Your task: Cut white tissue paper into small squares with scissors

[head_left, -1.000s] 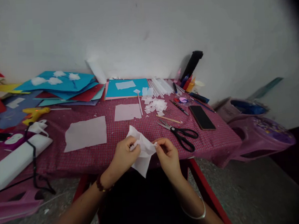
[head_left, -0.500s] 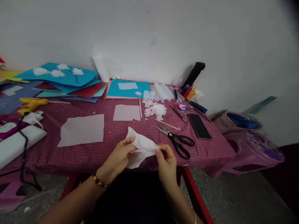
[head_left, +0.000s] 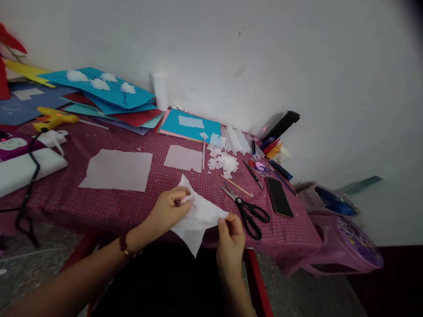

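Observation:
A crumpled piece of white tissue paper [head_left: 200, 216] hangs between my two hands at the table's front edge. My left hand [head_left: 170, 210] pinches a gathered part of it near the middle, fingers curled. With thumb and fingertips, my right hand [head_left: 231, 233] grips its right corner. Black-handled scissors [head_left: 250, 213] lie just right of my right hand, blades slightly apart. A thin wooden stick [head_left: 237, 184] is beside their tips. Farther off lie a pile of small white paper pieces [head_left: 224, 162] and two flat tissue sheets, a larger one [head_left: 117, 170] and a smaller one [head_left: 183, 158].
A phone [head_left: 279, 197] lies at the right, near pens and glue sticks [head_left: 237, 140]. Blue cards [head_left: 123, 94] with white tufts are stacked at the back left. A yellow glue gun [head_left: 55, 119] and a white power strip [head_left: 24, 173] with a black cord are at the left.
My left hand has shifted its grasp and now bunches the tissue's middle. The tissue hangs more open, a point dropping below the table edge. The view has tilted.

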The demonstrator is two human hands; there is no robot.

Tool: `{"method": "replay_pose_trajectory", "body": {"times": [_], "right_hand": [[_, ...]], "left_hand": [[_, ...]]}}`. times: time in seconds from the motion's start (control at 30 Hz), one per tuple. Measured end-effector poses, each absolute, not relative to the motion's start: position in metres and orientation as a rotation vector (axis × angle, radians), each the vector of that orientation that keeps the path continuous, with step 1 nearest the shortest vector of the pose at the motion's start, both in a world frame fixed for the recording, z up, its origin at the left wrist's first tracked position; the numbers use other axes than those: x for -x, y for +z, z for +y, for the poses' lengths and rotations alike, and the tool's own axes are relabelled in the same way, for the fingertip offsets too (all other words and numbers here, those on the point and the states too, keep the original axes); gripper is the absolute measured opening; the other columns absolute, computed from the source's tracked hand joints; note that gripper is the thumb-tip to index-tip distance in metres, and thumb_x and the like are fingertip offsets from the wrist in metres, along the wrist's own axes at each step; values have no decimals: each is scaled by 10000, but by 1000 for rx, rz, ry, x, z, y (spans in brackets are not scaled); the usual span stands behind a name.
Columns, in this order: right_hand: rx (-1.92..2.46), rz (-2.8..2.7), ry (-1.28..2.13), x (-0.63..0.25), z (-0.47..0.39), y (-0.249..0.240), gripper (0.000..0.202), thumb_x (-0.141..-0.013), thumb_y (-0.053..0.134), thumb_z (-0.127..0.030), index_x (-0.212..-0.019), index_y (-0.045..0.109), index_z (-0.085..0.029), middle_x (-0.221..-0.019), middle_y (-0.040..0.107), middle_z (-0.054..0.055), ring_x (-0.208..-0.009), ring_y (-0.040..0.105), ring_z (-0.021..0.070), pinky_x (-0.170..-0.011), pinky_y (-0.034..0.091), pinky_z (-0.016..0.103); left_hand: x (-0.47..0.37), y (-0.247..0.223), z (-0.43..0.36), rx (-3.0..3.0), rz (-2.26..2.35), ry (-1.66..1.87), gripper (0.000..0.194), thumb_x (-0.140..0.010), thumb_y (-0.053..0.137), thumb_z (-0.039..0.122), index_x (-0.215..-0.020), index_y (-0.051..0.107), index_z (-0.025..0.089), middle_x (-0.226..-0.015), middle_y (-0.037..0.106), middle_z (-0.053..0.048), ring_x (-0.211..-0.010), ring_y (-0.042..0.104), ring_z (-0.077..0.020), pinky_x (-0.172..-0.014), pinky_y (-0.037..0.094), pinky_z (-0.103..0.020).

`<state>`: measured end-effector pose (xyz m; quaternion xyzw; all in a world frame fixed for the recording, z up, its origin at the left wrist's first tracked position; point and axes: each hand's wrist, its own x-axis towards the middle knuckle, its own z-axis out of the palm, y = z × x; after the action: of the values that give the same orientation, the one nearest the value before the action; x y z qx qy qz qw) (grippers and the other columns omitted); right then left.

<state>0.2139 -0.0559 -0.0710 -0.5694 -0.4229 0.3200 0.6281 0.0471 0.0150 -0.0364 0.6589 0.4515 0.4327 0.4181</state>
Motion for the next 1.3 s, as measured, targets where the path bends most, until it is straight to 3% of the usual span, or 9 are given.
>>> {"method": "replay_pose_trajectory", "body": {"times": [0.27,0.33,0.47,0.53,0.63,0.77,1.0,1.07,1.3], "right_hand": [[1154,-1330,1089,-217,-61,-26,439,-814,606,-297,-1232,478,-250,-1219,576,95,-1095,567,243,-943,446,406],[1269,-1483,1006,-212,-60,-19,443,-749,669,-250,-1166,523,-243,-1144,596,70,-1048,570,231,-899,457,363],[1455,-1541,866,-205,-52,-24,23,-783,590,-222,-787,577,-203,-713,564,-20,-669,542,145,-599,423,242],[1500,-1453,840,-205,-50,-30,82,-787,535,-193,-705,540,-199,-617,499,-44,-566,474,120,-510,357,220],[1524,-1349,814,-206,-49,-37,59,-729,520,-144,-705,526,-198,-612,484,-53,-534,437,110,-476,319,212],[1546,-1359,816,-208,-48,-38,75,-725,496,-137,-690,514,-201,-604,486,-50,-538,457,119,-479,328,217],[1482,-1653,640,-212,-46,-22,206,-746,607,-177,-948,623,-213,-884,635,32,-823,579,192,-749,436,301],[1477,-1665,661,-213,-44,-19,42,-794,576,-215,-785,615,-203,-754,595,7,-725,550,165,-670,416,271],[1377,-1322,1079,-212,-37,-31,283,-845,489,-368,-625,450,-194,-560,348,-60,-494,316,89,-440,245,206]], "left_hand": [[-38,-24,2,-2435,1191,899,227,-816,462,93,-603,469,168,-742,504,-2,-695,491,-128,-636,352,-247],[-40,-25,-4,-2503,1158,849,205,-812,468,80,-631,493,173,-729,505,2,-681,486,-132,-613,341,-248],[-43,-25,-6,-2348,1162,869,182,-784,478,76,-640,465,186,-647,488,32,-594,466,-117,-565,330,-238],[-42,-23,-2,-2178,1252,918,113,-743,501,77,-743,507,190,-680,527,36,-619,502,-122,-592,362,-233],[-39,-20,5,-2057,1273,958,244,-675,493,56,-870,549,192,-776,579,16,-695,541,-140,-643,392,-242],[-39,-16,10,-2057,1160,959,147,-667,454,55,-671,533,179,-723,546,-1,-668,511,-142,-611,370,-244],[-44,-11,6,-1991,993,893,125,-711,512,82,-655,581,170,-743,590,-11,-731,544,-148,-670,395,-244],[-44,-12,5,-1958,978,865,168,-776,516,149,-613,556,170,-692,565,-1,-676,523,-136,-621,386,-234],[-39,-18,10,-1588,1032,712,321,-864,441,368,-625,524,170,-541,442,41,-458,389,-96,-420,274,-214]]}}
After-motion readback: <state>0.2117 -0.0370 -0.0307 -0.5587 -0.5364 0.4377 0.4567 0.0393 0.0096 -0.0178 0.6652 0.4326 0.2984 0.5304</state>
